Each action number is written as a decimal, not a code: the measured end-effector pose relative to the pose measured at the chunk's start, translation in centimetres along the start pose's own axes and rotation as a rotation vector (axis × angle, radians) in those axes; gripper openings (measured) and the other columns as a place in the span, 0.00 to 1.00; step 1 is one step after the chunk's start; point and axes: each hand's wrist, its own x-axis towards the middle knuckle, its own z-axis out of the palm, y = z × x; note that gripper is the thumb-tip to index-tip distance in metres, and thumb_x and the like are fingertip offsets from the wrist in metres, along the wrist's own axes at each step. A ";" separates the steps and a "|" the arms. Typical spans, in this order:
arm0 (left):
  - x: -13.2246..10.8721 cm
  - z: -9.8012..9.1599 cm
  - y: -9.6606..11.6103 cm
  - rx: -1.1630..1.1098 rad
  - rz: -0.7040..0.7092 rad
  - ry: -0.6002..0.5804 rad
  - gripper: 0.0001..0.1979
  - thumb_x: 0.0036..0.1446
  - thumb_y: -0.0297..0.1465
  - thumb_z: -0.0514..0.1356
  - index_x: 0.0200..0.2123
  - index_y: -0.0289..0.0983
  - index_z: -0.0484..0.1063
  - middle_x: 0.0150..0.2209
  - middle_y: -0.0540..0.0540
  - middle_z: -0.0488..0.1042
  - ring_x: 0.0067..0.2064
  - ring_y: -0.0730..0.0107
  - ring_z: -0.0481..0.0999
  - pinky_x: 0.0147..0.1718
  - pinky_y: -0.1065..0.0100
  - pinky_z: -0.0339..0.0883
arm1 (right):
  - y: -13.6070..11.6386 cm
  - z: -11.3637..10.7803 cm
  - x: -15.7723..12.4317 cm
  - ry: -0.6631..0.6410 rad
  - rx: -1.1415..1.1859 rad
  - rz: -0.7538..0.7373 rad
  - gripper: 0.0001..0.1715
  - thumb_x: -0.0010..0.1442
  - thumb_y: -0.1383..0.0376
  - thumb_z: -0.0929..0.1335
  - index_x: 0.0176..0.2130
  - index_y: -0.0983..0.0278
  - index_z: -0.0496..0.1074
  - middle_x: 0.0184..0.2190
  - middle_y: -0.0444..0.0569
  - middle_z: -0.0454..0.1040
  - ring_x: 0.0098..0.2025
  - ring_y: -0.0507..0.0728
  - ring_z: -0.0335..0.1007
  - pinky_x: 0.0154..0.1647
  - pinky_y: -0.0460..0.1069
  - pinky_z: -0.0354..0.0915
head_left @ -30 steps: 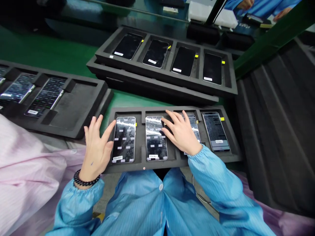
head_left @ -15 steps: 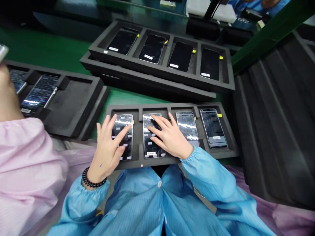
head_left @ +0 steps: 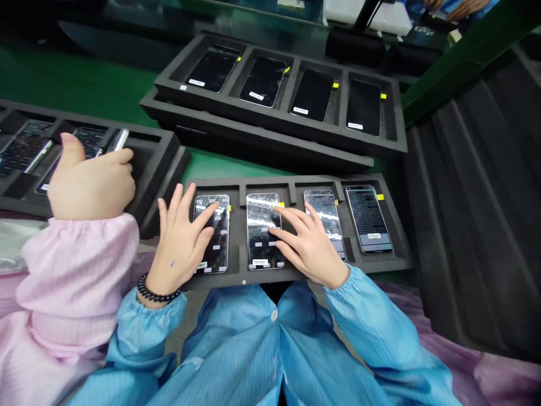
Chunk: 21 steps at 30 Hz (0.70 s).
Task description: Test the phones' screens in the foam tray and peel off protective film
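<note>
A dark foam tray (head_left: 238, 242) lies in front of me with several lit smartphones in its slots. My left hand (head_left: 180, 239) is open, fingers spread, over the left edge of the leftmost smartphone (head_left: 218, 239). The index fingertip is at that screen's upper part. My right hand (head_left: 311, 243) is open too, between the second smartphone (head_left: 258, 225) and the third smartphone (head_left: 323, 203), which it partly covers. Its fingertips reach the right side of the second screen; contact is hard to tell. At the right end, the fourth smartphone (head_left: 369, 217) shows lines of text.
Behind stand stacked foam trays (head_left: 270, 127) with dark-screened phones bearing yellow tabs. At left, a co-worker's hand (head_left: 93, 186) holds a phone (head_left: 121, 140) over another tray (head_left: 167, 152). A black ridged stack (head_left: 469, 214) and a green post (head_left: 465, 62) bound the right side.
My right hand has shifted right, off the second screen's middle to its edge. My left hand has moved slightly left. The co-worker's hand has come in rightward over the left tray with a phone.
</note>
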 end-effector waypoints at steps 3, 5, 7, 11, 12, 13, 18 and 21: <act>-0.2 0.3 1.4 -0.021 0.180 -0.074 0.23 0.70 0.39 0.47 0.66 0.47 0.64 0.76 0.46 0.38 0.76 0.45 0.37 0.70 0.33 0.32 | -0.1 0.2 -0.5 -0.011 -0.014 0.022 0.20 0.74 0.59 0.59 0.50 0.61 0.78 0.65 0.57 0.67 0.64 0.64 0.64 0.70 0.72 0.51; -0.4 0.7 2.4 -0.032 0.270 -0.138 0.24 0.70 0.39 0.48 0.68 0.48 0.61 0.76 0.45 0.38 0.76 0.45 0.37 0.70 0.32 0.34 | -0.3 0.5 -0.5 -0.036 -0.035 0.022 0.21 0.74 0.58 0.59 0.56 0.61 0.74 0.67 0.58 0.65 0.65 0.64 0.62 0.70 0.72 0.52; -0.5 1.1 3.3 -0.042 0.308 -0.171 0.26 0.70 0.40 0.48 0.70 0.47 0.57 0.76 0.42 0.38 0.76 0.45 0.36 0.70 0.31 0.36 | -0.6 0.9 -0.4 -0.066 -0.054 0.018 0.24 0.73 0.57 0.59 0.62 0.61 0.70 0.69 0.58 0.62 0.67 0.65 0.61 0.70 0.73 0.51; -0.3 2.1 4.4 -0.035 0.332 -0.188 0.29 0.70 0.43 0.47 0.71 0.44 0.52 0.76 0.37 0.38 0.76 0.44 0.37 0.69 0.30 0.37 | -0.6 1.1 -0.5 -0.081 -0.057 0.029 0.24 0.74 0.57 0.59 0.61 0.62 0.70 0.69 0.59 0.61 0.68 0.65 0.59 0.70 0.73 0.50; -0.2 2.3 4.7 -0.025 0.332 -0.199 0.29 0.70 0.43 0.48 0.71 0.44 0.53 0.75 0.36 0.39 0.76 0.43 0.38 0.68 0.29 0.38 | -0.5 1.0 -0.7 -0.066 -0.053 0.039 0.24 0.74 0.57 0.59 0.60 0.62 0.70 0.69 0.59 0.61 0.67 0.65 0.59 0.71 0.73 0.50; -0.1 2.5 4.9 -0.015 0.329 -0.212 0.29 0.70 0.43 0.49 0.71 0.43 0.54 0.75 0.35 0.41 0.76 0.42 0.39 0.68 0.29 0.38 | -0.4 0.8 -0.9 -0.047 -0.052 0.051 0.23 0.74 0.57 0.59 0.60 0.62 0.70 0.69 0.59 0.62 0.67 0.65 0.60 0.71 0.72 0.49; 0.1 2.3 5.2 -0.025 0.341 -0.198 0.28 0.69 0.44 0.49 0.68 0.40 0.60 0.75 0.35 0.41 0.75 0.40 0.40 0.68 0.29 0.36 | 0.0 0.4 -2.1 -0.029 -0.066 0.094 0.22 0.73 0.57 0.60 0.58 0.63 0.72 0.68 0.60 0.62 0.66 0.66 0.61 0.71 0.72 0.48; -0.4 1.8 4.8 -0.042 0.408 -0.164 0.27 0.69 0.46 0.47 0.66 0.42 0.63 0.76 0.39 0.38 0.76 0.43 0.37 0.68 0.30 0.30 | -0.2 0.6 -2.7 -0.035 -0.020 0.049 0.21 0.73 0.57 0.61 0.57 0.61 0.73 0.69 0.58 0.62 0.67 0.65 0.60 0.71 0.72 0.46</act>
